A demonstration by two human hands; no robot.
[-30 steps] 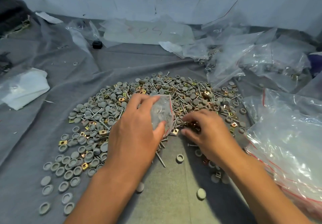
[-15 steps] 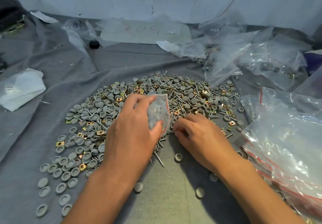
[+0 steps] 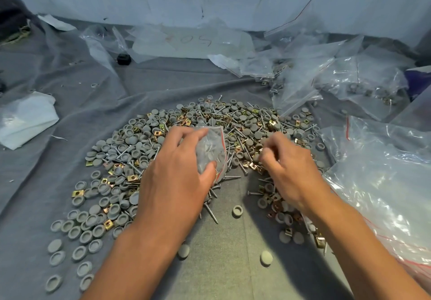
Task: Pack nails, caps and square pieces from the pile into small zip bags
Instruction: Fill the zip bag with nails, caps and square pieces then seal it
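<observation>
Right hand point(image 3: 288, 171) lifted off pile point(image 3: 210, 141) since earlier frame, fingers curled, contents unclear. Left hand point(image 3: 173, 176) gripped zip bag point(image 3: 212, 151) mid-frame, long axis vertical. Writing "50S" on far bag point(image 3: 193, 43).

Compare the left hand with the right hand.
The left hand grips a small zip bag; the right hand holds no bag. The left thumb presses the bag's side; the right fingertips curl down into the pile. Both hover over the pile, palms down.
</observation>
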